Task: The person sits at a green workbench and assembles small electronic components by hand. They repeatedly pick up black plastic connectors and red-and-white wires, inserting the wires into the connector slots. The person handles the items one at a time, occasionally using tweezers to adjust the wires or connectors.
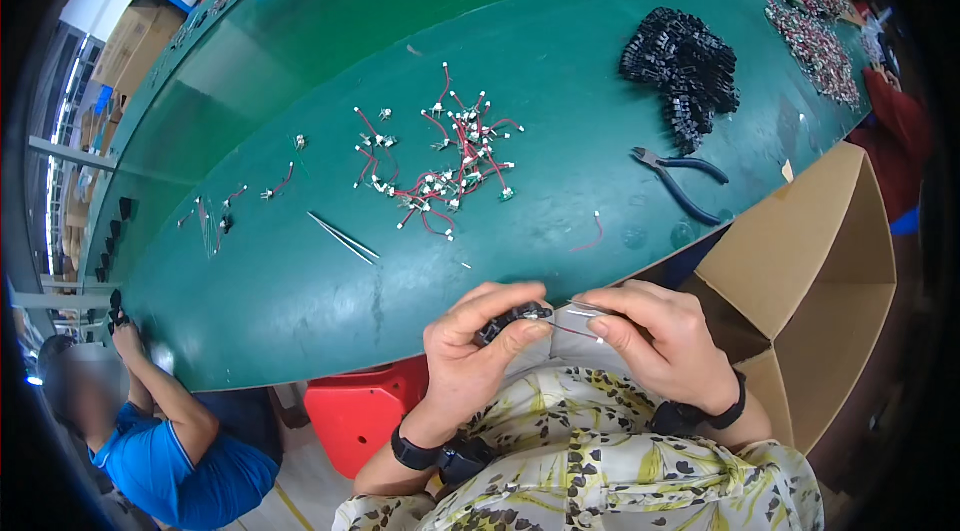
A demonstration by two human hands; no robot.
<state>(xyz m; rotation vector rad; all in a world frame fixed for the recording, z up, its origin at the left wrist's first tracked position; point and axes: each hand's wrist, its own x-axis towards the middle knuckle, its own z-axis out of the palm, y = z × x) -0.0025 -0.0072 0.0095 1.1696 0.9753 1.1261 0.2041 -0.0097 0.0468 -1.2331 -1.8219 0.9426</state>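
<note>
My left hand (475, 341) is closed around a small black plastic part (512, 321), pinched between thumb and fingers just off the table's near edge. Close beside it, my right hand (655, 336) pinches a slim metal tool (586, 310) that looks like tweezers, its tips toward the black part. A thin dark red wire (572, 330) runs from the black part to a white connector (600, 338) by my right thumb. Whether the right fingers also grip the wire, I cannot tell.
Beyond my hands, red wires with white connectors (465, 156) lie scattered. Tweezers (343, 237) and blue-handled cutters (680, 181) rest on the green table (520, 261). Farther right are a black parts pile (680, 66) and an open cardboard box (800, 271). A person in blue (180, 466) works at left.
</note>
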